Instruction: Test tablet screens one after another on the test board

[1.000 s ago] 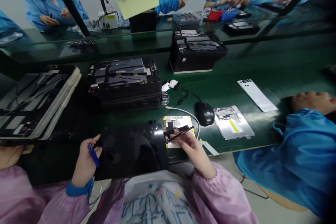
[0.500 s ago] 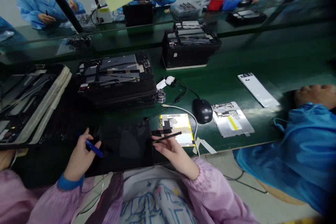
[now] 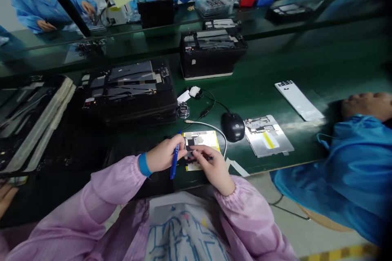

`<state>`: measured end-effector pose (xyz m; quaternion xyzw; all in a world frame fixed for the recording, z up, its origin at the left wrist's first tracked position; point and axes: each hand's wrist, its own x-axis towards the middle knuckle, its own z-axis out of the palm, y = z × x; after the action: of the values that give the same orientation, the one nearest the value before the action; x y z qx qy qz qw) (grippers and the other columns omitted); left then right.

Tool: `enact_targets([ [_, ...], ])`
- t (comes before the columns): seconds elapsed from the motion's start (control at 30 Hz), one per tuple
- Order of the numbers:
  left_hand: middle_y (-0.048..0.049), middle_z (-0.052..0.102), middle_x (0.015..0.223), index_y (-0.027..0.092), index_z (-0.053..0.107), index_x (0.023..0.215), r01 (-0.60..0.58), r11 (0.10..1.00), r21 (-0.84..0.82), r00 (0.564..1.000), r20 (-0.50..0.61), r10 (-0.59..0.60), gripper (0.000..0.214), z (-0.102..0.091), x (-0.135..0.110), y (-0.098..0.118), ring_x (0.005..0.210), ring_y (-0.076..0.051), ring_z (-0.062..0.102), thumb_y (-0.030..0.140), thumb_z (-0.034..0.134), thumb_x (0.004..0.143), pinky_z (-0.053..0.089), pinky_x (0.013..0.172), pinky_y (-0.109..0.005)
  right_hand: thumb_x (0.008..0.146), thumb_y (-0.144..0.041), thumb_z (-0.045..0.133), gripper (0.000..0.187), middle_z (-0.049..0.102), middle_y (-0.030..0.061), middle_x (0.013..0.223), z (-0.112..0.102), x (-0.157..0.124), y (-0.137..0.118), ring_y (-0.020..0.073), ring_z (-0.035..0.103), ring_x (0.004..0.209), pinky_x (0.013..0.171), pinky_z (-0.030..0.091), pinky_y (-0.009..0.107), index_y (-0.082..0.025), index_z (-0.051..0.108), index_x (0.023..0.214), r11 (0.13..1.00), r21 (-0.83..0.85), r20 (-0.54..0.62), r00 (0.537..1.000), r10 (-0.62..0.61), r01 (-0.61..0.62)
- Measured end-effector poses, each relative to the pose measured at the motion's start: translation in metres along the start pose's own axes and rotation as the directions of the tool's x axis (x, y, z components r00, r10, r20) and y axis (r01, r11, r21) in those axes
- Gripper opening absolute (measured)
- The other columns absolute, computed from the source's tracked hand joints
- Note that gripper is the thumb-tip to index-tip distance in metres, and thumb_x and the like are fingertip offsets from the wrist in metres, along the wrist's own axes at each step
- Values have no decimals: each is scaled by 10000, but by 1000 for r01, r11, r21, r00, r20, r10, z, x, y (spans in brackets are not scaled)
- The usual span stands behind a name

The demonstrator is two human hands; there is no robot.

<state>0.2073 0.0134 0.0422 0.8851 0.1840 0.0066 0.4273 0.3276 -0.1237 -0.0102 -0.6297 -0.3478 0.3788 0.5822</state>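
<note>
My left hand [image 3: 163, 155] is closed around a blue pen [image 3: 174, 163], which points down toward me. Its fingertips meet those of my right hand [image 3: 214, 168] at a small pale strip [image 3: 190, 153], whose kind I cannot make out. A thin black tool is mostly hidden in my closed right hand; only a dark bit [image 3: 210, 158] shows by the fingers. Just beneath and behind both hands lies a flat metal plate with yellow edges [image 3: 204, 134], partly covered by them. The dark flat panel in front of me blends into the shadow left of my hands.
Stacks of black device parts stand at left [image 3: 36, 118], centre-left [image 3: 131, 94] and farther back [image 3: 211, 57]. Right of the hands are a black mouse [image 3: 232, 126], a silver plate [image 3: 272, 136] and a white panel [image 3: 298, 100]. A co-worker's blue sleeve [image 3: 355, 163] rests on the right.
My left hand has swung right with the pen, from the dark panel to my right hand. The black tool, plainly visible in my right hand before, is now mostly hidden. The view has shifted slightly.
</note>
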Motion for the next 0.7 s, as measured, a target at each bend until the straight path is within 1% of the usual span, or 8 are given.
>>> enact_targets([
  [0.07, 40, 470, 677, 205, 390, 781, 6, 1000, 4, 998, -62, -6, 112, -1, 4, -6, 604, -113, 455, 248, 465, 854, 367, 595, -239, 891, -310, 532, 200, 696, 54, 835, -6, 2, 9, 212, 641, 790, 761, 520, 387, -220, 682, 989, 975, -197, -28, 993, -111, 104],
  [0.1, 35, 477, 687, 206, 385, 779, 4, 1000, 30, 996, -88, -1, 104, -2, 5, -8, 626, -119, 462, 229, 455, 852, 368, 617, -245, 906, -278, 499, 213, 691, 69, 879, -8, 3, 13, 223, 626, 841, 794, 505, 406, -214, 680, 1000, 936, -304, -5, 982, -186, 176],
  [0.17, 20, 507, 711, 205, 387, 782, 3, 993, 120, 994, -105, 10, 84, -4, 9, -13, 678, -138, 490, 179, 441, 840, 374, 680, -274, 919, -219, 457, 243, 671, 97, 991, -10, 5, 18, 249, 583, 961, 855, 470, 442, -201, 674, 1028, 811, -486, 105, 943, -315, 325],
  [0.27, 8, 552, 726, 199, 411, 790, 37, 963, 266, 999, -45, -26, 104, -2, 17, -19, 718, -164, 522, 103, 452, 796, 364, 769, -326, 915, -174, 463, 255, 629, 107, 1112, -10, 6, 23, 265, 523, 1078, 912, 427, 471, -202, 658, 1076, 631, -631, 253, 889, -382, 452],
  [0.33, 6, 571, 729, 195, 435, 786, 55, 941, 333, 998, -1, -58, 127, 1, 22, -22, 724, -174, 535, 72, 463, 766, 350, 798, -345, 910, -170, 479, 253, 611, 105, 1140, -8, 6, 24, 265, 498, 1119, 941, 407, 475, -207, 651, 1092, 564, -677, 283, 875, -393, 472],
  [0.5, 3, 594, 729, 194, 468, 790, 55, 924, 379, 994, 69, -87, 135, 4, 29, -25, 755, -191, 556, 67, 480, 748, 327, 800, -351, 910, -177, 484, 295, 592, 107, 1151, -8, 5, 25, 277, 468, 1142, 953, 388, 481, -222, 627, 1164, 478, -739, 321, 871, -371, 475],
  [0.57, 4, 605, 737, 194, 469, 796, 58, 924, 379, 991, 92, -100, 146, 3, 30, -25, 759, -190, 560, 58, 476, 743, 322, 803, -352, 911, -176, 483, 304, 589, 107, 1157, -8, 5, 25, 279, 462, 1147, 961, 380, 481, -223, 620, 1178, 465, -749, 326, 874, -361, 471],
  [0.7, -2, 608, 751, 191, 475, 795, 53, 926, 373, 987, 123, -105, 147, 0, 31, -24, 769, -186, 561, 51, 465, 750, 324, 811, -349, 917, -190, 478, 286, 591, 105, 1160, -8, 5, 25, 270, 464, 1155, 974, 371, 477, -216, 625, 1161, 494, -741, 309, 884, -350, 454],
])
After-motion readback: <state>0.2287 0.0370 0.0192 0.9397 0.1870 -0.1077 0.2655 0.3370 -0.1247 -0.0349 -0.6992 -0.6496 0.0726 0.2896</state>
